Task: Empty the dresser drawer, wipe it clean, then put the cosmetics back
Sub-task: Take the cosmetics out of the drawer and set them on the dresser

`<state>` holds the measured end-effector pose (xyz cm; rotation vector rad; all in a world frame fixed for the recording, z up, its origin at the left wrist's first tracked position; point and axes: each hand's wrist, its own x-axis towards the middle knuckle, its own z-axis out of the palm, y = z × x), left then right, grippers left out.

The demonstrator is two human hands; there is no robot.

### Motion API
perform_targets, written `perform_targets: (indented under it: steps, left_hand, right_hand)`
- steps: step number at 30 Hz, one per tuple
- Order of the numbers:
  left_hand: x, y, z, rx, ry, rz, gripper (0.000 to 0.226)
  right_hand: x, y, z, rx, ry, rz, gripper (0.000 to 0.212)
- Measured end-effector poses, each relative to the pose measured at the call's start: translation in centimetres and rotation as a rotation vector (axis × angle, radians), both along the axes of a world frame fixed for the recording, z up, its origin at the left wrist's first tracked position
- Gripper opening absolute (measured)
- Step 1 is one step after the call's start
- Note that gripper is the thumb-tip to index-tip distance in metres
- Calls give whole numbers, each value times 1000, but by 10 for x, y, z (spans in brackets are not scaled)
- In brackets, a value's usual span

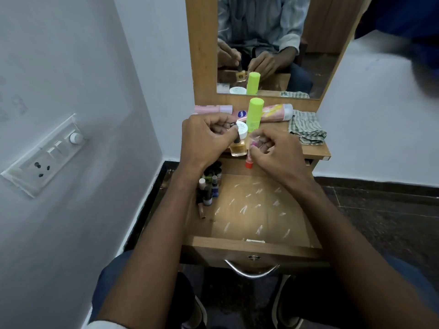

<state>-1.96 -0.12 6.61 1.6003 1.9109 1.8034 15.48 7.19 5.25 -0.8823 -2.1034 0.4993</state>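
The wooden dresser drawer is pulled open below me, with several small nail-polish bottles standing in its far left corner. My left hand grips the dark cap of a small amber bottle at the front edge of the dresser top. My right hand pinches a pink tube with an orange-red cap. Behind my hands stand a white jar and a lime-green bottle, with a pink tube and a pale pink box lying flat.
A striped cloth lies crumpled at the right of the dresser top. The mirror reflects my hands. A white wall with a switch panel stands to the left. The drawer's metal handle is near my knees.
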Motion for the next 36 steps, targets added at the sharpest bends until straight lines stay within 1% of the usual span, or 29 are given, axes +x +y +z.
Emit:
perform_targets:
  steps: [3,7,11,15,20,23,24,27,28,31,34,36]
  left_hand:
    - [10,23,6,71,13,-46,16]
    - [19,52,0,19,59,-49,18]
    - [20,66,-12,16,111,-26,20]
    - [21,72,-19,22,97,-17,24]
    - [20,68,-31,-90,184,-65,38]
    - [21,67,-35,-144,213,-33,39]
    - [22,66,-35,-144,214,-14,37]
    - [31,67,-35,-148,203,28,34]
    - [34,68,-35,-152,207,43,33]
    - [44,71,-36,-148,234,88,29]
    - [51,73,-37,-148,258,127,28]
    - [53,75,-37,-148,268,138,30]
  right_hand:
    - [10,18,15,78,1,-63,25]
    - [10,40,18,107,-51,-94,28]
    - [7,51,9,140,-33,-94,27]
    - [5,54,-1,80,0,-71,41]
    - [12,56,-12,-4,59,-64,56]
    - [14,58,-17,-29,47,-78,61]
    - [14,58,-18,-43,45,-84,58]
    - [10,62,-22,-54,49,-126,37]
    - [9,63,-22,-54,52,-136,33]
    - [7,64,-24,-73,63,-127,31]
    - [8,67,-23,-184,130,-56,35]
    - [8,71,-24,-193,141,-60,28]
